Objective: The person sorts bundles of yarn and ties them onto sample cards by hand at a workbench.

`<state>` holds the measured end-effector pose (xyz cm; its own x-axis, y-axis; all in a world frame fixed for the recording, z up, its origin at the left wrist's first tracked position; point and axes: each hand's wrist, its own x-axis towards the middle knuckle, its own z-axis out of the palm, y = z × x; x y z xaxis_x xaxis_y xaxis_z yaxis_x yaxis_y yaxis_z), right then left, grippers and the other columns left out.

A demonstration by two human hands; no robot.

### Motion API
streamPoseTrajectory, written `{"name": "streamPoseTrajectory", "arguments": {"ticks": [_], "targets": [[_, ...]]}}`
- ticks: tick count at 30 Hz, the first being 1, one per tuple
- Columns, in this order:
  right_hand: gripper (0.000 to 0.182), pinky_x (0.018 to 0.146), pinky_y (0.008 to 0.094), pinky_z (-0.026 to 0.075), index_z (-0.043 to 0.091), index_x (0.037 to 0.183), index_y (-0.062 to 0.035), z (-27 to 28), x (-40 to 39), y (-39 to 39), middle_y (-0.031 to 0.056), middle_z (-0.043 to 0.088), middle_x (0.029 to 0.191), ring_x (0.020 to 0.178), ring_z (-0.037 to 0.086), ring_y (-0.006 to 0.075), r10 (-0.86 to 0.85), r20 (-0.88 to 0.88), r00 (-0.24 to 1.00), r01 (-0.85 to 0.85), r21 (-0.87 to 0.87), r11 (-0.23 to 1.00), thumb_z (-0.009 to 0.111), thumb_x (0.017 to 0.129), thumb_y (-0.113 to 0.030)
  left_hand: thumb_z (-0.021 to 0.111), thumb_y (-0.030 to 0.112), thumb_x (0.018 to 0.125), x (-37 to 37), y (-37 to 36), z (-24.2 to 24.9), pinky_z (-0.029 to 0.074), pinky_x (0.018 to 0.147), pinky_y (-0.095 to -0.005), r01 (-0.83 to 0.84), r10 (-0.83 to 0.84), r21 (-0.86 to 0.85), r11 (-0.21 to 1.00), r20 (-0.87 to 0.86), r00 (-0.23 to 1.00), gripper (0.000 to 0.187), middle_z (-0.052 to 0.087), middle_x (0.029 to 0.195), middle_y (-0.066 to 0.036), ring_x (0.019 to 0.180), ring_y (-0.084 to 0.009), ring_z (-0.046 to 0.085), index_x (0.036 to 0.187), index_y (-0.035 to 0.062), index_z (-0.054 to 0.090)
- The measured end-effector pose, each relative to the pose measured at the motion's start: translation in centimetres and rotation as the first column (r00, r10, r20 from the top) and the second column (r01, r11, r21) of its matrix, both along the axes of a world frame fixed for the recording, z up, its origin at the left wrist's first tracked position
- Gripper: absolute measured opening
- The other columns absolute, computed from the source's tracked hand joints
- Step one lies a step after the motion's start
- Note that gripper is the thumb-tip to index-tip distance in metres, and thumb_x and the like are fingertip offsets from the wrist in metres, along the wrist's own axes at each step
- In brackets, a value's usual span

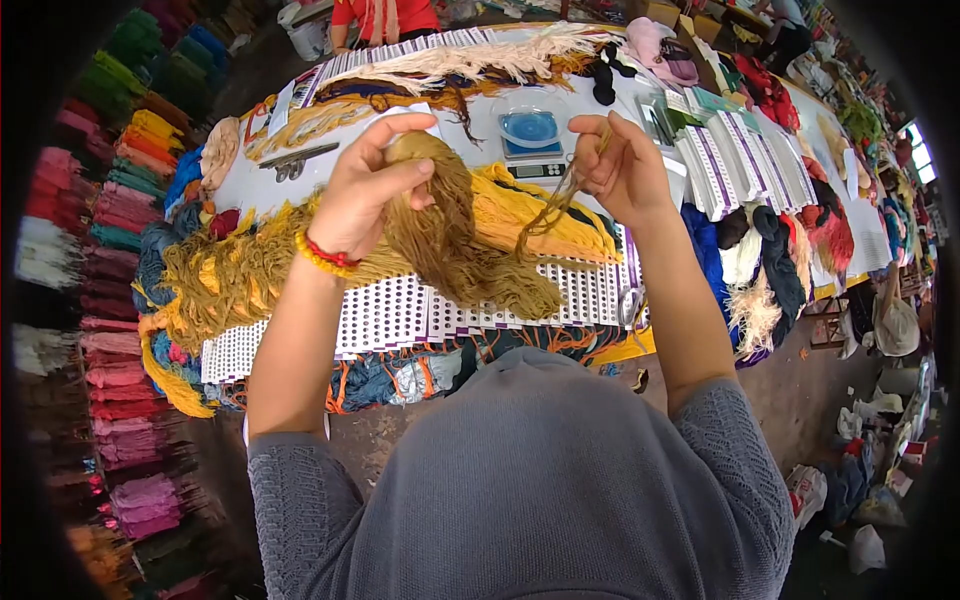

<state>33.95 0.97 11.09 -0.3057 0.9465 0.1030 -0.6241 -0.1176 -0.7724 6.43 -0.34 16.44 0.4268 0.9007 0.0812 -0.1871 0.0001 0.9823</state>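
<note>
My left hand (372,182) grips the top of an olive-brown hank of yarn (440,225), which hangs down over the table. A few loose olive strands (550,218) run up to my right hand (622,168), whose fingers pinch them. Below the hank lie perforated white cards (400,325) in a row, with olive and golden yarn (235,255) spread across them. Yellow yarn (530,212) lies just behind the hank. Beyond my hands, a clear bowl (530,105) rests on a digital scale (538,168).
Metal scissors (298,160) lie at the left of the table. Stacks of white cards (735,165) and dark yarn bundles (775,250) are at the right. Cream yarn (470,62) lies along the far side, where a person in a red shirt (385,15) stands. Coloured yarn piles (125,375) line the left.
</note>
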Motion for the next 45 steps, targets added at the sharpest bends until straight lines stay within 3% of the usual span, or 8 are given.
{"name": "streamPoseTrajectory", "arguments": {"ticks": [15, 21, 25, 28, 33, 36, 39, 45], "targets": [[0.053, 0.048, 0.0221, 0.029, 0.045, 0.113, 0.0003, 0.5, -2.4, -0.1, 0.0131, 0.059, 0.091, 0.049, 0.036, 0.0095, 0.395, -0.158, 0.905, -0.384, 0.097, 0.918, 0.027, 0.09, -0.044, 0.057, 0.003, 0.077, 2.5, -1.6, -4.8, 0.042, 0.056, -0.0215, 0.093, -0.083, -0.211, 0.973, 0.057, 0.995, 0.031, 0.052, 0.08, -0.002, 0.061, -0.0085, 0.049, 0.107, 0.0008, 0.049], [0.045, 0.044, 0.0204, 0.027, 0.046, 0.109, 0.0011, 1.0, -1.1, 0.1, -0.0008, 0.035, 0.053, 0.044, 0.029, 0.0076, 0.387, -0.008, 0.922, -0.382, 0.136, 0.914, 0.034, 0.089, -0.037, 0.058, 0.004, 0.076, 0.8, -1.3, -5.9, 0.04, 0.055, -0.0213, 0.023, -0.008, -0.224, 0.974, 0.065, 0.998, 0.031, 0.053, 0.075, -0.002, 0.058, -0.0093, 0.049, 0.107, 0.0023, 0.051], [0.038, 0.04, 0.0186, 0.024, 0.045, 0.108, 0.0018, 2.8, 1.0, 0.4, -0.0035, 0.032, 0.052, 0.043, 0.028, 0.0053, 0.426, 0.038, 0.904, -0.421, 0.252, 0.872, 0.032, 0.091, -0.03, 0.059, 0.005, 0.076, -0.7, -1.0, -7.6, 0.04, 0.053, -0.0205, -0.032, 0.042, -0.24, 0.97, 0.036, 0.998, 0.03, 0.054, 0.077, -0.002, 0.058, -0.0083, 0.049, 0.106, 0.0029, 0.052], [0.036, 0.04, 0.0183, 0.023, 0.045, 0.108, 0.0021, 4.0, 1.5, 0.3, -0.0044, 0.032, 0.052, 0.042, 0.028, 0.0045, 0.433, 0.076, 0.898, -0.435, 0.299, 0.849, 0.031, 0.092, -0.026, 0.062, 0.009, 0.076, -0.4, -1.1, -9.4, 0.04, 0.049, -0.0183, -0.192, 0.162, -0.113, 0.975, -0.237, 0.958, 0.029, 0.056, 0.086, 0.0, 0.059, -0.0047, 0.049, 0.104, 0.0077, 0.058], [0.037, 0.04, 0.0181, 0.023, 0.045, 0.106, 0.0056, 4.7, 0.8, -0.4, -0.0045, 0.034, 0.051, 0.042, 0.03, 0.0035, 0.462, 0.126, 0.878, -0.474, 0.376, 0.796, 0.035, 0.091, -0.027, 0.065, 0.019, 0.074, 3.4, -1.9, -16.2, 0.046, 0.065, -0.0259, 0.044, -0.043, -0.008, 0.999, -0.477, 0.878, 0.036, 0.06, 0.09, -0.002, 0.073, -0.0138, 0.056, 0.107, 0.0078, 0.057], [0.04, 0.039, 0.0182, 0.023, 0.045, 0.105, 0.0067, 4.8, 0.4, -1.1, -0.0046, 0.035, 0.05, 0.042, 0.031, 0.0032, 0.457, 0.14, 0.878, -0.474, 0.377, 0.795, 0.04, 0.089, -0.03, 0.062, 0.029, 0.074, 6.2, -1.3, -20.9, 0.046, 0.074, -0.03, 0.109, 0.098, 0.245, 0.964, -0.7, 0.708, 0.042, 0.06, 0.1, -0.01, 0.087, -0.018, 0.058, 0.111, 0.0109, 0.056], [0.044, 0.038, 0.0184, 0.023, 0.045, 0.104, 0.0073, 5.0, 0.3, -1.7, -0.0046, 0.036, 0.05, 0.04, 0.03, 0.0031, 0.446, 0.172, 0.878, -0.477, 0.356, 0.803, 0.045, 0.086, -0.033, 0.058, 0.037, 0.074, 8.7, -0.7, -21.9, 0.044, 0.079, -0.0337, 0.128, -0.009, 0.071, 0.989, -0.843, 0.538, 0.046, 0.058, 0.103, -0.014, 0.094, -0.0261, 0.056, 0.112, 0.0101, 0.055], [0.047, 0.037, 0.0187, 0.022, 0.045, 0.103, 0.0087, 5.7, 0.9, -2.9, -0.0041, 0.037, 0.049, 0.039, 0.03, 0.0028, 0.412, 0.216, 0.885, -0.465, 0.366, 0.806, 0.049, 0.084, -0.034, 0.051, 0.034, 0.078, 11.1, -0.6, -21.9, 0.046, 0.074, -0.0358, 0.23, -0.142, -0.027, 0.973, -0.855, 0.499, 0.036, 0.061, 0.093, -0.013, 0.082, -0.0271, 0.058, 0.104, 0.011, 0.059]]}}
